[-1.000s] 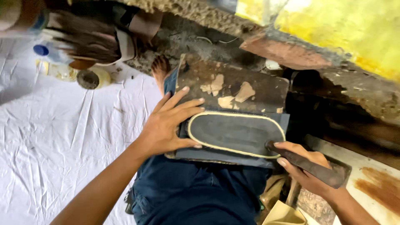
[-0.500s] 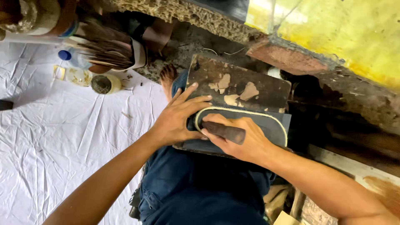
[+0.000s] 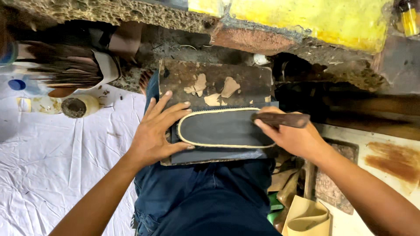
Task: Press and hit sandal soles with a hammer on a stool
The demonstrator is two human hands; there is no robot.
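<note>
**Covered and cut off**

The left hand point(image 3: 154, 133) covers the dark sole's point(image 3: 223, 127) left end. The right hand point(image 3: 294, 136) wraps part of a dark tool point(image 3: 284, 119). Both forearms run off the bottom edge. The bottle point(image 3: 410, 17) is cropped.

Under the left hand's point(image 3: 154, 135) fingers, the shoe sole point(image 3: 223, 127) is dark charcoal grey with 1 cream border line. The stick point(image 3: 282, 119) in the right hand's point(image 3: 294, 137) grip is dark brown. Beyond both grips, the board point(image 3: 218, 83) is rusty brown with pale tan patches. Below them, the trousers point(image 3: 210, 196) are dark blue. Left of the left hand, the sheet point(image 3: 52, 170) is white.
</note>
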